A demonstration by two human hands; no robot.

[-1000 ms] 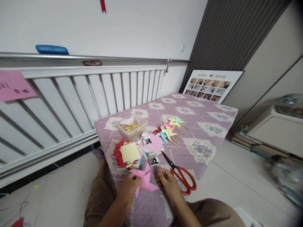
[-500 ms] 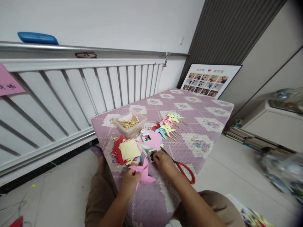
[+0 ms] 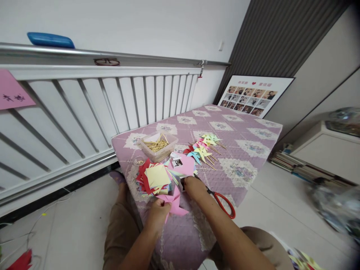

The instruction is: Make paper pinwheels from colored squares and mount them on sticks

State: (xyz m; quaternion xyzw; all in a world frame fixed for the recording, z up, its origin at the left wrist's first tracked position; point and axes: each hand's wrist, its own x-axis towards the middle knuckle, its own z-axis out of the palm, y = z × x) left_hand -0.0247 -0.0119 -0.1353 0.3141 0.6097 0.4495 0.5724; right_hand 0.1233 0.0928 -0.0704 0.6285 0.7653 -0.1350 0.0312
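Observation:
A pink paper pinwheel [image 3: 176, 204] is pinched at its left side by my left hand [image 3: 159, 212], above the near end of the table. My right hand [image 3: 194, 187] reaches down at a small box with dark contents [image 3: 182, 184]. Its fingertips are hidden at the box, so I cannot see what they touch. Just left of the hands lies a pile of coloured square paper sheets [image 3: 158, 177], a yellow one on top. Scissors with red handles [image 3: 225, 204] lie partly under my right wrist. Beyond the hands, a second small box [image 3: 177, 162] rests on pink paper [image 3: 185, 167].
A clear plastic tub of wooden sticks [image 3: 159, 146] and a small round dish [image 3: 138, 161] stand at the left. Finished pinwheels on sticks [image 3: 204, 148] lie mid-table. A white radiator [image 3: 135, 101] borders the table, and a photo board [image 3: 253, 95] leans at the far end.
My right hand has turned and moved further over the small box, covering more of it. The left hand still holds the pinwheel. The whole view has shifted slightly.

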